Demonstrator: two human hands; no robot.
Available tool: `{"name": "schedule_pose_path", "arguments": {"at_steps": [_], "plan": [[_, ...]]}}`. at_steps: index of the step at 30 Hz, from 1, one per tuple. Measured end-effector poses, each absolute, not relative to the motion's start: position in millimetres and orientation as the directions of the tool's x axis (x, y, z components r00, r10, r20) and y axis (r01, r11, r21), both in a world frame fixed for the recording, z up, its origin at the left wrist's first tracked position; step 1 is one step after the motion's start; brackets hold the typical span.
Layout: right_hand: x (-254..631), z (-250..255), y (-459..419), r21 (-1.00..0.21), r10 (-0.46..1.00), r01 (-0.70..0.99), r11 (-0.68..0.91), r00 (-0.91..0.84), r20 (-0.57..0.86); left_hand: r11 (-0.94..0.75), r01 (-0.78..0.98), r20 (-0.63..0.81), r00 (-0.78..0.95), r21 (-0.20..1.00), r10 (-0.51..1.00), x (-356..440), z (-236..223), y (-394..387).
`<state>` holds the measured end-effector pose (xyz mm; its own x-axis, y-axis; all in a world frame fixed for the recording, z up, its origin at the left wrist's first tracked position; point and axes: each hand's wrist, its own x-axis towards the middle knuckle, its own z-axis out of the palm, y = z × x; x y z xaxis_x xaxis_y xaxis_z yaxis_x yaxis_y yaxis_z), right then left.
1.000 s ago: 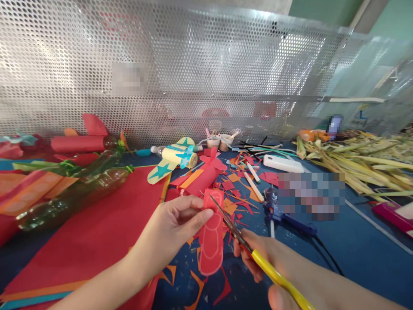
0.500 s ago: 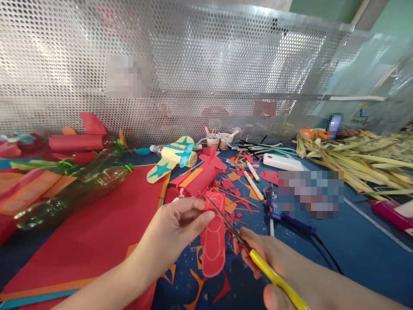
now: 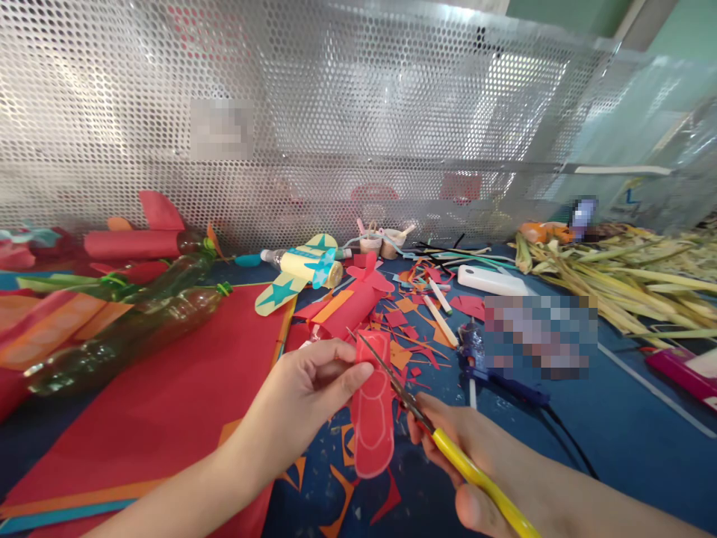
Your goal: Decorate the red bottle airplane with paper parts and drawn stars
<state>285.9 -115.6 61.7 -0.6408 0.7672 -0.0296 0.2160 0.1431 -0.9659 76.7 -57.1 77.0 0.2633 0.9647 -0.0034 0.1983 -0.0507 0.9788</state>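
Observation:
My left hand pinches a strip of red paper near its upper end, between thumb and fingers. Pale outlines are drawn on the strip, and its lower end is rounded. Yellow-handled scissors are in my right hand, with fingers wrapped about the handle. Their dark blades lie across the top of the strip, tips pointing up and left. Just beyond the strip is a red paper-covered bottle plane. Further back lies a yellow plane with blue stars.
Red paper sheets and green plastic bottles lie to the left. Paper scraps scatter the blue table. On the right are a blue glue gun, a white device and dry leaves. A perforated metal panel stands behind.
The lower end of the red strip has shifted slightly right. Both hands and the scissors stay almost where they were.

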Motion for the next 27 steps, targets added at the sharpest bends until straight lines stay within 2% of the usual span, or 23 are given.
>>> {"name": "schedule_pose_path", "arguments": {"at_steps": [4,10,20,27], "plan": [[285,58,-118,-0.969,0.805,0.209,0.133,-0.593,-0.018,-0.022,0.183,-0.028,0.269,0.983,0.963,77,77,-57],[287,58,-118,-0.942,0.809,0.286,0.175,-0.587,-0.028,0.028,0.190,-0.083,0.287,0.981,0.954,77,76,-55],[290,70,-113,-0.937,0.767,0.294,0.189,-0.640,-0.046,0.021,0.219,-0.105,0.382,0.976,0.918,73,81,-54],[291,59,-115,-0.923,0.812,0.329,0.201,-0.582,-0.030,0.018,0.215,-0.102,0.387,0.977,0.917,73,72,-51]]}}
